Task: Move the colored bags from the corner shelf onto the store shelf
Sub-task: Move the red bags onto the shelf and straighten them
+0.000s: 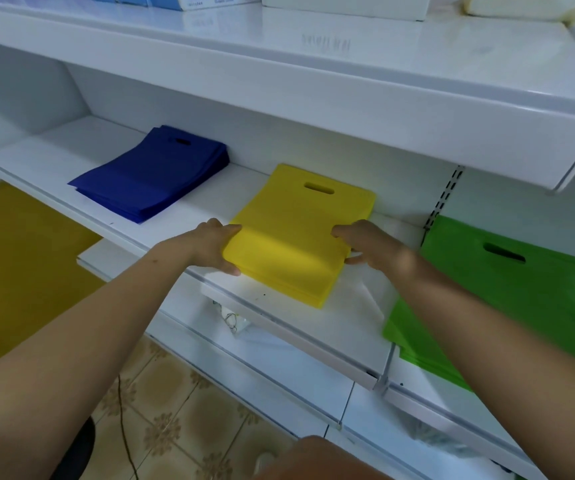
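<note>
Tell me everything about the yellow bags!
The stack of flat yellow fabric-like bags lies on the white shelf, each with an oval cut-out handle at the far end. The left hand and right hand grip its near sides. It sits between the blue and green stacks, touching neither.

Three stacks of flat bags with die-cut handle slots on show. The blue bags lie flat toward the left of the white store shelf, edges slightly fanned. The yellow bags sit mid-shelf near its front edge (handle slot pointing to the back wall). The green bags lie on the adjoining corner shelf at right, partly blurred.
</note>
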`<state>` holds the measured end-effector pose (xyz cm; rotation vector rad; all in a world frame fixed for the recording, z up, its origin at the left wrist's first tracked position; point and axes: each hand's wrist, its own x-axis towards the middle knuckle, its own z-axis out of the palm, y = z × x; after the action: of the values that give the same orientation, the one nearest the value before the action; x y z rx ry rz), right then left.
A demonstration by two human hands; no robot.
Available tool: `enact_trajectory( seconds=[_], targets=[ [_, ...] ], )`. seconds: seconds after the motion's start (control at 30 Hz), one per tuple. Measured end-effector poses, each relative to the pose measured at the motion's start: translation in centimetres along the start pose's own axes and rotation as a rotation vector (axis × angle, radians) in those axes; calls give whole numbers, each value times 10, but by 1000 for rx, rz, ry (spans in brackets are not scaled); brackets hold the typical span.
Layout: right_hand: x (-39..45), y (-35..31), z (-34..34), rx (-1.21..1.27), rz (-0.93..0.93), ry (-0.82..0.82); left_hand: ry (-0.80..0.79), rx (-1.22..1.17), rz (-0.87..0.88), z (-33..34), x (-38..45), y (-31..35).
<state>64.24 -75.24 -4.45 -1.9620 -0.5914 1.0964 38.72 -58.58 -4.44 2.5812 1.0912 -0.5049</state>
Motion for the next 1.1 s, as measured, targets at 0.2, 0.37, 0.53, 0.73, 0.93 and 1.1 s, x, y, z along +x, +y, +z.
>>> enact_trajectory(
  seconds=[0.2,0.37,0.53,0.73,0.93,1.1],
  targets=[
    [7,11,14,-840,-225,199,-138,-107,-19,4,-8,8],
    [12,13,25,-1189,-374,320,87,-190,-10,26,-7,12],
    [23,-20,40,-1178,-408,370,238,-323,-15,32,-19,-2],
    [48,-64,120,-766,-543,148,615,-474,-80,24,-38,-92],
    [83,-119,228,-443,-380,76,753,-447,-113,-16,-3,-230],
    [113,-161,293,-330,-252,169,671,-368,-60,-46,46,-317]
  ],
)
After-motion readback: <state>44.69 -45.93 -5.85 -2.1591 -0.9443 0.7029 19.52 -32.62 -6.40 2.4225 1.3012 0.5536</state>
